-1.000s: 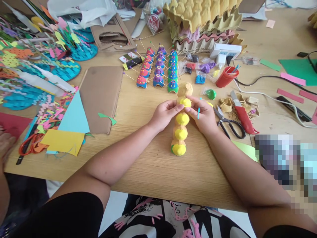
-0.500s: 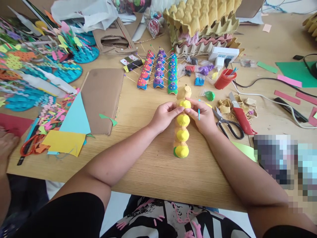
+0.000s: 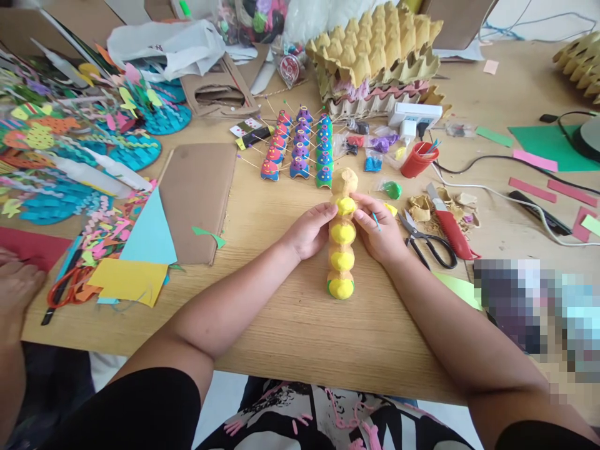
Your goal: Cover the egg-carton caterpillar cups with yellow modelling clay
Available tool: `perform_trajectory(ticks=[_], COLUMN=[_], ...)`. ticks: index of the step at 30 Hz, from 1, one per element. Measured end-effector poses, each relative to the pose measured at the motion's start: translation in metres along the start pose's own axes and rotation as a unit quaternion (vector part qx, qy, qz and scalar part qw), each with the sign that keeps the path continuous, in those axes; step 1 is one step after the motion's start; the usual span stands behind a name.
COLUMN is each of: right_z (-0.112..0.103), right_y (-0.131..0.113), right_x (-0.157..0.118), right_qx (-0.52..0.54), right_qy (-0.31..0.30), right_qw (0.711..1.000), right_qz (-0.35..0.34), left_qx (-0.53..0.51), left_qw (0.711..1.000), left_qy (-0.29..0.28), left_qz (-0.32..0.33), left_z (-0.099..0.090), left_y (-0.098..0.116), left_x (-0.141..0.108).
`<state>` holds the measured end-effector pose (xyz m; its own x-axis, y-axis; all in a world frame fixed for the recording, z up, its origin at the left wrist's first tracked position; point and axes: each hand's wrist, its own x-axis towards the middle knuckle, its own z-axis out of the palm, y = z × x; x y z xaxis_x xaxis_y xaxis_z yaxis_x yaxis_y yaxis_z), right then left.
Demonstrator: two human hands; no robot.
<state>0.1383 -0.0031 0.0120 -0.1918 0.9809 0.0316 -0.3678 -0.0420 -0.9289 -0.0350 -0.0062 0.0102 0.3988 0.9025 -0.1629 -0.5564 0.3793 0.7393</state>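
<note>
The left hand (image 3: 310,232) and right hand (image 3: 382,230) pinch the yellow-capped egg-carton strip (image 3: 342,258) between them over the desk (image 3: 281,325); beyond, a red cup (image 3: 416,162) holds thin sticks (image 3: 433,147), a clear bag (image 3: 381,185) green clay (image 3: 392,189).

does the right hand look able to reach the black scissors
Probably yes: the black scissors lie just beside the right hand with nothing seen on top, though that hand is at the egg-carton strip.

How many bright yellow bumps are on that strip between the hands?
4 in line along the strip: one between the fingers of the left hand and right hand, three below it. None seems hidden.
</note>
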Motion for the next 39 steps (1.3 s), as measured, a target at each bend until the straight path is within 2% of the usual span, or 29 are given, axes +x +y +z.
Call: perform_trajectory(ticks=[4, 8, 13, 17, 21, 26, 29, 32, 35, 39], right_z=[0.004, 0.004, 0.001, 0.006, 0.011, 0.007, 0.0, -0.007, -0.011, -0.011], right_y=[0.0, 0.0, 0.006, 0.012, 0.012, 0.007, 0.006, 0.008, 0.009, 0.01], right_x=[0.0, 0.004, 0.012, 0.015, 0.018, 0.019, 0.016, 0.011, 0.008, 0.007], right_qx=[0.115, 0.168, 0.176, 0.16, 0.134, 0.105, 0.112, 0.131, 0.134, 0.14], right_qy=[0.02, 0.041, 0.058, 0.112, 0.113, 0.068, 0.001, -0.045, -0.051, -0.045], right_qw=[0.992, 0.982, 0.975, 0.976, 0.977, 0.98, 0.983, 0.983, 0.985, 0.983], right_qz=[0.053, 0.079, 0.119, 0.096, 0.118, 0.155, 0.146, 0.117, 0.095, 0.111], left_qx=[-0.014, -0.032, -0.039, -0.045, -0.046, -0.029, -0.014, -0.019, -0.037, -0.027], left_qw=[1.0, 0.999, 0.999, 0.998, 0.999, 0.999, 0.999, 0.999, 0.999, 0.999], left_qy=[-0.016, -0.033, -0.031, -0.028, -0.012, 0.02, 0.035, 0.026, 0.013, -0.004], left_qz=[0.0, -0.006, -0.022, -0.016, -0.009, -0.002, 0.019, 0.027, 0.033, 0.035], left_z=[-0.001, -0.001, -0.002, -0.002, -0.001, 0.003, 0.008, 0.013, 0.017, 0.017], left_y=[0.0, 0.0, -0.001, -0.002, -0.001, -0.001, -0.002, -0.004, -0.005, -0.003], left_x=[0.002, 0.003, 0.005, 0.007, 0.009, 0.006, 0.005, 0.007, 0.007, 0.008])
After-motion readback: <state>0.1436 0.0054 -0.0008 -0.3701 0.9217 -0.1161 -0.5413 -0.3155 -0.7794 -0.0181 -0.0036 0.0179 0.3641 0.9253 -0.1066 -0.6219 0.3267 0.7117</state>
